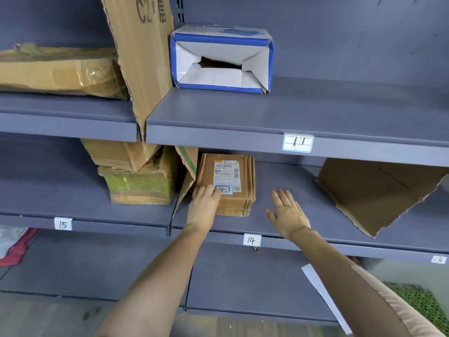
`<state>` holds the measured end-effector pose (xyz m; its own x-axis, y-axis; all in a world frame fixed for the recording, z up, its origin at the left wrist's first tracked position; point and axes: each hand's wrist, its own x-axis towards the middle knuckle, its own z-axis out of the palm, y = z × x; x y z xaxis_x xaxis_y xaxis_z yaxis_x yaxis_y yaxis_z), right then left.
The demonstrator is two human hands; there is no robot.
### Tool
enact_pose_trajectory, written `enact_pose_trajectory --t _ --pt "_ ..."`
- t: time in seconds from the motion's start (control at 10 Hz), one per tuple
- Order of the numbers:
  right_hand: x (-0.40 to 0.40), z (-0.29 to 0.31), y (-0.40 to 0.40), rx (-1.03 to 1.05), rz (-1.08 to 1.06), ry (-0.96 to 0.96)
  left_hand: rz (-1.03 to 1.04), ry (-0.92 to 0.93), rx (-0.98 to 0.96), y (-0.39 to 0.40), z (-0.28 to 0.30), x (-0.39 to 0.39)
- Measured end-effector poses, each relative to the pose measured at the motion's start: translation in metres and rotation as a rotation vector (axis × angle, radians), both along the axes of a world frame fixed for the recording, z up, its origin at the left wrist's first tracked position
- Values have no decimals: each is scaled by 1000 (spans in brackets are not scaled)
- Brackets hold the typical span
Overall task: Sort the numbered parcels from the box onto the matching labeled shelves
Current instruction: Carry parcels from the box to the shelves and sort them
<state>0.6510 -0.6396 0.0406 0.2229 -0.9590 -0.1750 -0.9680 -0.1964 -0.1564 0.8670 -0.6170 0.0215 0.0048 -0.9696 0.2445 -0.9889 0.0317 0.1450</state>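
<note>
A brown cardboard parcel (pixel 237 186) marked 14 lies on the grey shelf (pixel 303 215) whose front edge carries the label 14 (pixel 252 240). My left hand (pixel 203 208) rests on the parcel's near left corner, its fingers lying over the top beside the number tag. Just right of the parcel, my right hand (pixel 288 212) hovers over the bare shelf with fingers spread, holding nothing.
Shelf labels 11 (pixel 297 143), 15 (pixel 63 224) and 13 (pixel 438 259) mark neighbouring shelves. A blue and white box (pixel 221 59) sits on shelf 11. Taped brown boxes (pixel 139 186) fill shelf 15. Cardboard dividers (pixel 143 57) stand left, and a torn sheet (pixel 371 190) lies right.
</note>
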Motion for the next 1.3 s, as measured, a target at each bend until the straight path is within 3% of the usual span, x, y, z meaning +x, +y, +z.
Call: enact_pose_trajectory --t 0.5,0.8,1.0,1.3 --pt "14 -7 -32 -72 44 -24 153 -145 79 -50 11 -6" --pt "0 17 -13 -16 -3 -23 186 -166 321 -48 27 -24" --pt "-27 49 17 -10 -120 3 -131 -101 318 -25 62 -60" --pt "-87 91 104 -73 -488 3 -474 -90 306 7 105 -125"
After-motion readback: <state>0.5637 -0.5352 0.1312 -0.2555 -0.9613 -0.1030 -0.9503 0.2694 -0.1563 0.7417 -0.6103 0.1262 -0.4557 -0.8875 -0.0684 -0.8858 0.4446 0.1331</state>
